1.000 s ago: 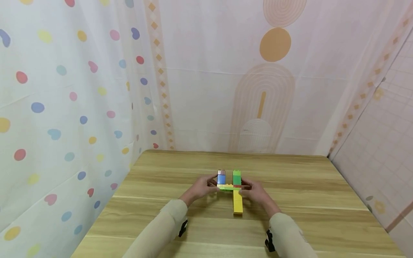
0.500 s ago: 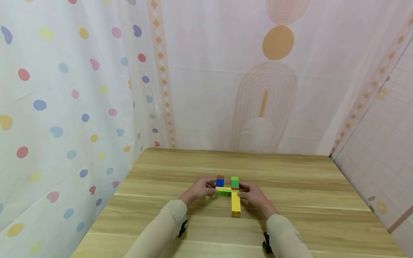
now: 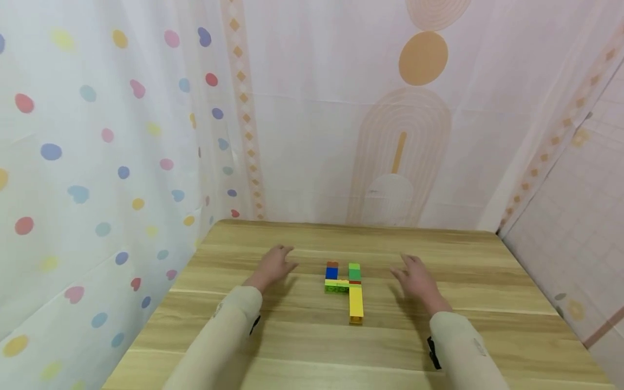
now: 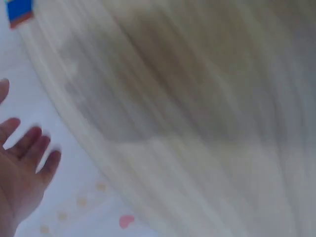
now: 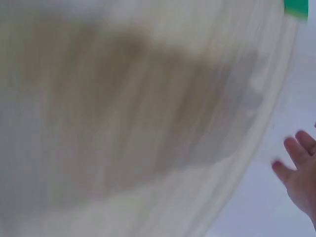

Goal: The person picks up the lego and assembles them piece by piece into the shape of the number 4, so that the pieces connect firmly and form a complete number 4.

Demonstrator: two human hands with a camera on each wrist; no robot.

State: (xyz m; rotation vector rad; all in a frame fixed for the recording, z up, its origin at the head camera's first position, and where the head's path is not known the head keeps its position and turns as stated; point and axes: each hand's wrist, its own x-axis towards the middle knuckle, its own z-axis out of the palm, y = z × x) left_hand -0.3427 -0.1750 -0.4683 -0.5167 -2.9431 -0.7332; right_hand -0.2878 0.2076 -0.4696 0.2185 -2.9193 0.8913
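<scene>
A shape built of toy building bricks [image 3: 356, 302] lies on the wooden table, by itself. Its long yellow part points toward the person; a green-topped column and a blue column with a brown end [image 3: 332, 272] point away, and a lime and yellow bar joins them. To its left, apart from it, the left hand [image 3: 271, 267] hovers with fingers spread loosely. On the other side the right hand [image 3: 416, 279] is also apart from the bricks, fingers extended. Both wrist views are blurred; the left one catches the blue brick [image 4: 19, 9] at a corner, the right one a green brick [image 5: 296, 7].
The wooden table [image 3: 312, 352] spreads around the bricks, its far edge near a patterned curtain [image 3: 312, 162]. A dotted curtain [image 3: 112, 216] hangs along the left side. Hand shadows fall on the tabletop.
Both hands have let go of the brick build and drawn apart, the left hand to the left and the right hand to the right. The build now lies untouched on the table.
</scene>
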